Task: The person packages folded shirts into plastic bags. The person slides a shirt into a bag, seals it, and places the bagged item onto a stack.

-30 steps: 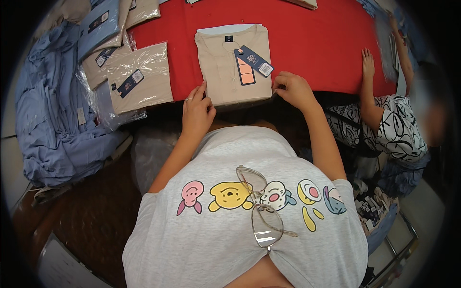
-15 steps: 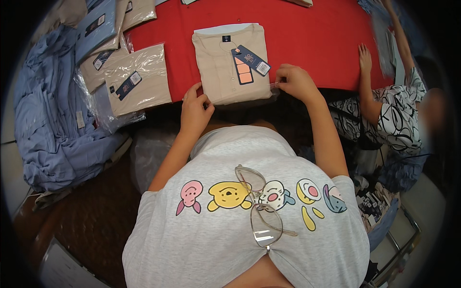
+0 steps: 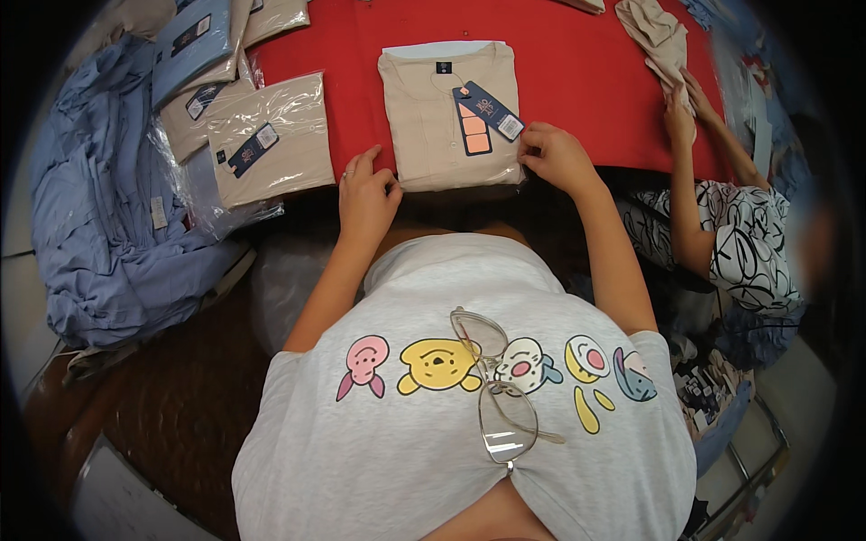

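A folded beige shirt lies on the red tablecloth in front of me, with clear plastic showing along its near edge. Its dark blue hang tag rests on the front beside a card with orange blocks. At the shirt's lower right side, my right hand is closed in a pinch on the edge of the clear plastic bag. My left hand rests at the table edge just left of the shirt, fingers loosely bent and apart, with nothing visible in them.
Bagged beige shirts and a bagged blue shirt are stacked at the left. Beside them hangs a heap of blue garments. At the right, another person's hands hold a beige garment on the red tablecloth.
The other person's hands have brought a beige garment onto the table at the right. My left index finger has straightened away from the shirt's side; my right hand stays at its right edge.
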`<state>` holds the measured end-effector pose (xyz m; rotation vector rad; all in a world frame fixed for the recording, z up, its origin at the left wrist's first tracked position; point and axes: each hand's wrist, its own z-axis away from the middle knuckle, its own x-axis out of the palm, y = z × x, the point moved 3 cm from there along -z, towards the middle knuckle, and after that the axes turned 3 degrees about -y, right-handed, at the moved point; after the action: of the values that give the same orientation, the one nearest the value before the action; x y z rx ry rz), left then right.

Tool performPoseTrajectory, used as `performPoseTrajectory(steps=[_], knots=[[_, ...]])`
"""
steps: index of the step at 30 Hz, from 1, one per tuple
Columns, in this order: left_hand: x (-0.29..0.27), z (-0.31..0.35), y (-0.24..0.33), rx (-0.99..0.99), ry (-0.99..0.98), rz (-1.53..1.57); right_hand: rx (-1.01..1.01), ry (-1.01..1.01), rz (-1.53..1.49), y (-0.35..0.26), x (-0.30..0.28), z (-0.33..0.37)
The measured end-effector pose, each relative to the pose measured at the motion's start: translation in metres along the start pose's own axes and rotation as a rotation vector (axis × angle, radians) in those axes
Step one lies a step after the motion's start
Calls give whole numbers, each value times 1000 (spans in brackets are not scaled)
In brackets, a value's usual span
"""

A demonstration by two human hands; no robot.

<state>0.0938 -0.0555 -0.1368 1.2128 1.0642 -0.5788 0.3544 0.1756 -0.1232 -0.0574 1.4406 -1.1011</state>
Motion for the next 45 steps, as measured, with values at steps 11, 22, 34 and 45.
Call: performPoseTrajectory(steps=[11,22,34,45], knots=[[-7,-5,9,171,-63,-203,-49,-81,129,-6,10,-16],[-38,-42,6,308,-96,-100,-69,-11,-6,3,14,-14],[-38,-66,-12,337,-394,63,-41,50,-106,6,15,-13],[-16,-76,-22,238,-216,33,32,107,-215,8,19,-5]])
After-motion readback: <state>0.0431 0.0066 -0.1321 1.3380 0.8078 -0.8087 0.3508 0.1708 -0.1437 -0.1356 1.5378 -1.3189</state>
